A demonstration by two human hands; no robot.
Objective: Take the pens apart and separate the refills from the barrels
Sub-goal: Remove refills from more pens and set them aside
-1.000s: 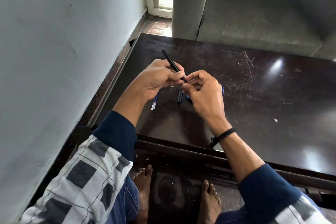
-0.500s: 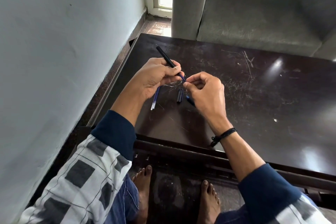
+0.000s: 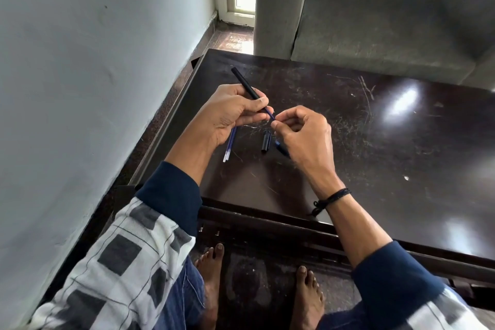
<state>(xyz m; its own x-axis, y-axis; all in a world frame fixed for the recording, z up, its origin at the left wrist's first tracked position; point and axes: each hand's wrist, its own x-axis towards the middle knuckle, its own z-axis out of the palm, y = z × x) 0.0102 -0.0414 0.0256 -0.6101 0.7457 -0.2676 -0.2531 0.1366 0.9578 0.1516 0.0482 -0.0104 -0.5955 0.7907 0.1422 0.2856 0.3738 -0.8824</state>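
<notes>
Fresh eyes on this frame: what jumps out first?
Centre frame, the left hand grips a black barrel while the right hand pinches the blue refill sticking out of its near end. Just below them, on the dark scratched table, lie loose refills and a black pen piece.

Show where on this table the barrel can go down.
Widest free patch: the table right of the right hand, toward the sofa. Also the near strip between the black piece and the front edge. Crowded: under and between left hand and right hand, where loose refills and that piece lie.
</notes>
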